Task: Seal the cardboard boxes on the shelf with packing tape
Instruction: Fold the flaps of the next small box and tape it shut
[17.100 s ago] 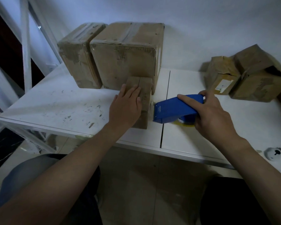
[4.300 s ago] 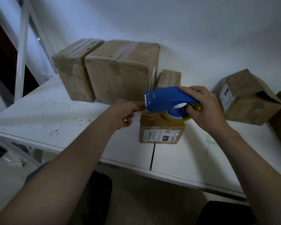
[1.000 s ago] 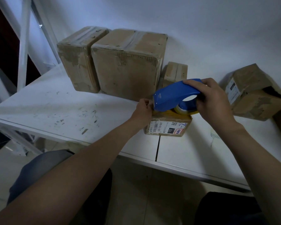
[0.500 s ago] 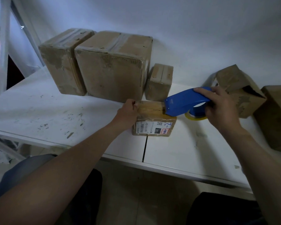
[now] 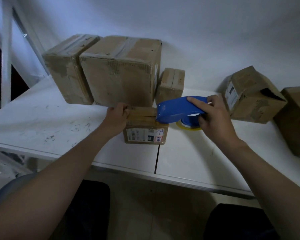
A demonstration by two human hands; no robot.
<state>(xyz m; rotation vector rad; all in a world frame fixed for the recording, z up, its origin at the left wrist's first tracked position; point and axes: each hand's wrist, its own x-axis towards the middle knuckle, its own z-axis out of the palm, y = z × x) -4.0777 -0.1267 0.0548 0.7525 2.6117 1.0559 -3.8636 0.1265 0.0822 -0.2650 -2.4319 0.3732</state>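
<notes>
**Dispenser nose at the box's far edge**

Head view: the small brown cardboard box with the white shipping label sits mid-view on the white shelf. The left hand grips the box's 9 o'clock end, fingers curled. The right hand is wrapped round the blue plastic tape dispenser, whose nose is on the box's 3 o'clock edge.

To finish well, I'd say: roll the nose down over that edge, tilt to cut cleanly, then rub the strip flat along the seam.

Hard to make out are the clear tape itself, the cutter teeth and what the left fingertips pinch. The plain brown carton at 3 o'clock is cut off by the frame.
</notes>
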